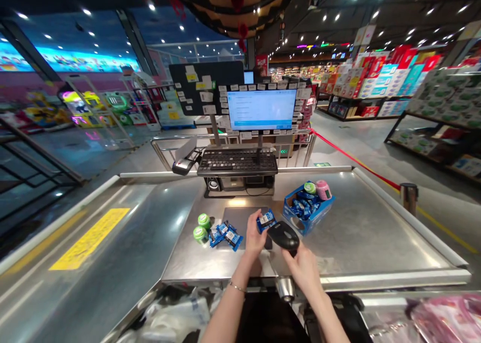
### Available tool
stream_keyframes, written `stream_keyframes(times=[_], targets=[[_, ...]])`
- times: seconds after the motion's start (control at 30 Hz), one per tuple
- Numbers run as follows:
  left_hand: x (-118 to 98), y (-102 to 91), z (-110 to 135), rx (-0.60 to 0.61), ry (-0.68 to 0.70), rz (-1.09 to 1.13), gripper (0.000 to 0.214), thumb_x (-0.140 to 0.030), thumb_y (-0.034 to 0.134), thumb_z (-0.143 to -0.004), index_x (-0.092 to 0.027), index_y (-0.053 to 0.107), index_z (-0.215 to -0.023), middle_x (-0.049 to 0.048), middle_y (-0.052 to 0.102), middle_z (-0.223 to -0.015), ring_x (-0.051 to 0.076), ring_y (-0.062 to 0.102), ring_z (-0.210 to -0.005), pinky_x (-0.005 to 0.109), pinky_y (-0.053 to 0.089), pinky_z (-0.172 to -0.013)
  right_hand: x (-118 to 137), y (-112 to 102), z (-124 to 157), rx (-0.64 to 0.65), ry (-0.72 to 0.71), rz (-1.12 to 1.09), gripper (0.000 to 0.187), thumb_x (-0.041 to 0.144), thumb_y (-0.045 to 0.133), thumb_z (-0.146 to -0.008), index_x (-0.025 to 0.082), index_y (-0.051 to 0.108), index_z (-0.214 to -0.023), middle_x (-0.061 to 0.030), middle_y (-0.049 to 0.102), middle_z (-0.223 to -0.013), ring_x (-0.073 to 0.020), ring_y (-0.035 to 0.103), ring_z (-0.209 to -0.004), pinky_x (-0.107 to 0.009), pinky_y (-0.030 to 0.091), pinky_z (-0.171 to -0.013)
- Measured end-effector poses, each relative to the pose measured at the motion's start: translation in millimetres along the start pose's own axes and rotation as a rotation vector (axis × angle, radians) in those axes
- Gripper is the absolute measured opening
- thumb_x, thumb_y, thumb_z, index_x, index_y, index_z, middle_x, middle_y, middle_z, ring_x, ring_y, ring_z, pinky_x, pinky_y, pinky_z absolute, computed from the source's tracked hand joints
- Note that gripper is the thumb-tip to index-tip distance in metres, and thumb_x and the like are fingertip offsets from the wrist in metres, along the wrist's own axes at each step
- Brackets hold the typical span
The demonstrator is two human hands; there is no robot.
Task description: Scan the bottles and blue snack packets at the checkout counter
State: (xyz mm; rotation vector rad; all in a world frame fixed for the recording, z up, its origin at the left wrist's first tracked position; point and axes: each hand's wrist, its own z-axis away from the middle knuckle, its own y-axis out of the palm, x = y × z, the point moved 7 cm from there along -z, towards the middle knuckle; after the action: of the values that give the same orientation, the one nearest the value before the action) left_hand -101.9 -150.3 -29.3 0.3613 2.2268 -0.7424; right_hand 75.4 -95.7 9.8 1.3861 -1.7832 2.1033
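- Left hand pinched a blue packet, its long axis roughly crosswise.
- Right hand gripped the black scanner, its head close beside the packet.

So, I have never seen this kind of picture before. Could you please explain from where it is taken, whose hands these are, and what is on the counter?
There is no robot here. A camera on a person's head looks forward and down, so the two bare hands are the wearer's own. The left hand holds a small blue packet; the right hand holds a black handheld scanner close to it. On the metal counter, to the left, are two green containers and some loose blue packets. To the right, an open blue box holds more packets, plus a green and a pink container. A keyboard and a lit screen stand ahead.
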Motion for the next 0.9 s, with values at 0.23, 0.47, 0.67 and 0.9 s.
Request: stream_keyframes(times=[0.23, 0.47, 0.67, 0.9], targets=[[0, -7.3, 1, -0.012, 0.008, -0.008, 0.057, -0.015, 0.055, -0.077, -0.021, 0.038, -0.13, 0.0085, 0.053, -0.109, 0.021, 0.051, -0.106, 0.04, 0.041, -0.095, 4, 3, 1, -0.003, -0.012, -0.02, 0.038, 0.04, 0.041, -0.082, 0.015, 0.061, -0.102, -0.0048, 0.067, -0.065, -0.0238, 0.065, -0.062, -0.028, 0.043, -0.056], [0, -9.0, 4, -0.002, 0.034, -0.036, 0.054, -0.015, 0.053, -0.078, -0.021, 0.038, -0.13, 0.0102, 0.052, -0.115, 0.022, 0.051, -0.109, 0.041, 0.042, -0.095, 5, 7, 1, 0.0, -0.018, 0.0, 0.035, 0.039, 0.041, -0.081, 0.016, 0.061, -0.099, -0.0017, 0.063, -0.055, -0.0226, 0.063, -0.056, -0.028, 0.042, -0.055], [-1, -9.4, 5, -0.015, 0.068, -0.042, 0.052, -0.016, 0.051, -0.08, -0.02, 0.038, -0.13, 0.0112, 0.052, -0.115, 0.022, 0.05, -0.11, 0.04, 0.042, -0.095, 4, 7, 0, 0.005, -0.015, 0.014, 0.034, 0.039, 0.043, -0.081, 0.017, 0.062, -0.098, -0.0027, 0.065, -0.058, -0.0217, 0.063, -0.056, -0.026, 0.041, -0.054], [14, -30.1, 3, -0.128, 0.001, -0.175, 0.052, -0.021, 0.055, -0.081, -0.019, 0.038, -0.13, 0.0098, 0.052, -0.109, 0.022, 0.051, -0.105, 0.042, 0.042, -0.094, 7, 5, -2, 0.024, 0.009, 0.017, 0.041, 0.039, 0.042, -0.082, 0.014, 0.061, -0.108, -0.0067, 0.069, -0.069, -0.0239, 0.067, -0.065, -0.027, 0.042, -0.057]])
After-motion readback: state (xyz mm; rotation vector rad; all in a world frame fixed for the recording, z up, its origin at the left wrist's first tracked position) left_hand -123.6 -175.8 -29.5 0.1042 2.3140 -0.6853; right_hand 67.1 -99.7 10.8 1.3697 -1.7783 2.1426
